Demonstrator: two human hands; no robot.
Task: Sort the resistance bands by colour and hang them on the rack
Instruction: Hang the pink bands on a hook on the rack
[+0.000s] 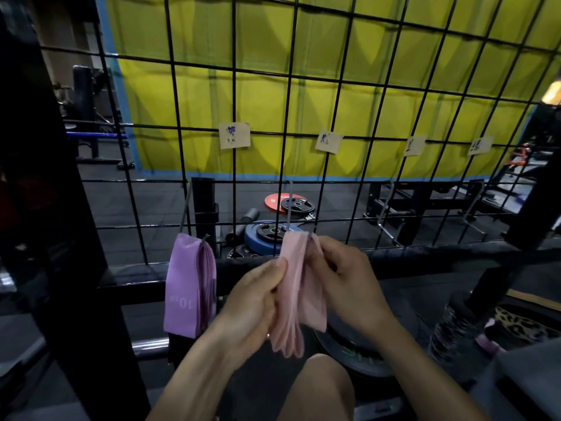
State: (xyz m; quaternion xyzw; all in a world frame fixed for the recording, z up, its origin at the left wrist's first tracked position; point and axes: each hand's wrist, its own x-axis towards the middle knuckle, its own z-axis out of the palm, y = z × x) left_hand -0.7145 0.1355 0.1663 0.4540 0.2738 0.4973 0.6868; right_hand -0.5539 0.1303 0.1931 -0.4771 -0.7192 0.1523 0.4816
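Head view, looking down and forward at a black wire grid rack point(303, 123) with a yellow curtain behind it. Purple bands point(189, 284) already hang in a bunch from a hook at about 8 o'clock of the frame centre, below the first paper label point(234, 135). Pink bands point(299, 287) sit near 6 o'clock, draped from a second hook point(290, 208) under the next label point(328, 142). Left hand point(255, 302) pinches the left edge of the pink bunch between thumb and fingers; right hand point(343, 275) grips the upper right part near the hook, fingers curled around the material. Whether every pink loop is fully seated on the hook cannot be told; motion blur softens the lower ends. Two further labels point(414, 145) and point(479, 145) lie toward 3 o'clock, with bare hooks below them and no bands visible there. Judgement: one colour done, a second being hung or tidied, so roughly midway if the remaining two labels stand for colours yet to come. No loose bands awaiting sorting show in view. Weight plates point(274, 202) lie on the floor beyond the grid.
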